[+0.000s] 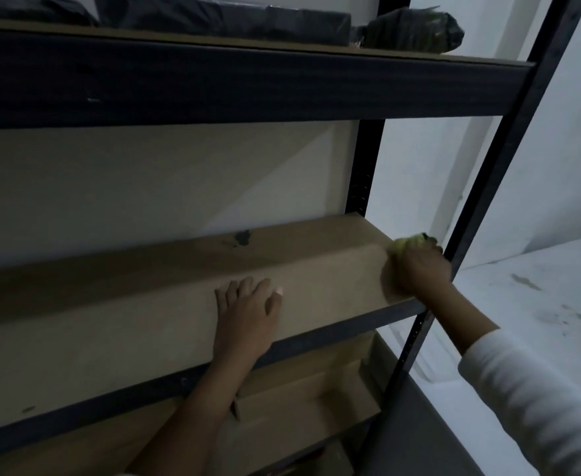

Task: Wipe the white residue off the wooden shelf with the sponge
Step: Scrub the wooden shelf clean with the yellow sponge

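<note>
1. The left hand (248, 310) lies flat on the wooden shelf (117, 324), fingers straight and spread, holding nothing.
2. The right hand (418, 269), in a white sleeve (536, 403), curls over the yellow-green sponge (407, 242) at the right end of the shelf.
3. The sponge is mostly hidden under the fingers.
4. A dark stain (242, 238) marks the back of the shelf; black bags (224, 15) lie on the board above.

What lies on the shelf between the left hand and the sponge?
Only bare wooden shelf between the left hand and the sponge, seen from the head view.
</note>
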